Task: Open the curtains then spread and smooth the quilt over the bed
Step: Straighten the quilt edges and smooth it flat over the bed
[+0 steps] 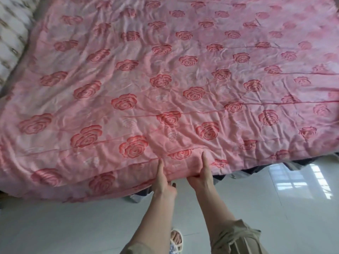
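Note:
A pink quilt [165, 74] with a red rose pattern lies spread over the bed, creased in many places. Its near edge hangs over the bed's side in front of me. My left hand [164, 182] grips that edge, thumb on top and fingers tucked under the fabric. My right hand [200, 177] grips the same edge just to the right, thumb up on the quilt and fingers curled beneath. The two hands are close together, a short gap apart. No curtains are in view.
A white and brown patterned pillow or cushion [11, 37] lies at the bed's far left. Glossy pale floor tiles [275, 202] run along the bed's near side, reflecting a window. A dark bed skirt [256, 170] shows under the quilt. My sandalled foot [177, 237] stands below.

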